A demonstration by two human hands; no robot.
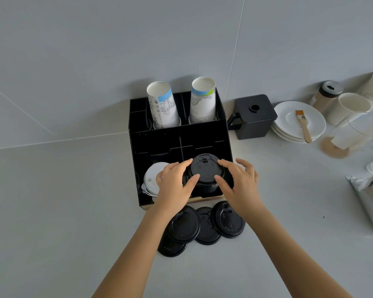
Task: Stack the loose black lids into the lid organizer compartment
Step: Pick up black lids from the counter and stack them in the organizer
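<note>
Black lids [205,171] already form a short stack in the front right compartment of the black organizer [202,131], beside the white lids [152,179]. The left hand [174,186] and right hand [239,183] cup that stack, fingers spread and touching its rim. Four loose lids [205,227] wait on the counter [52,201], so roughly half remains.

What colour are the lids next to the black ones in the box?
White lids, head view.
</note>
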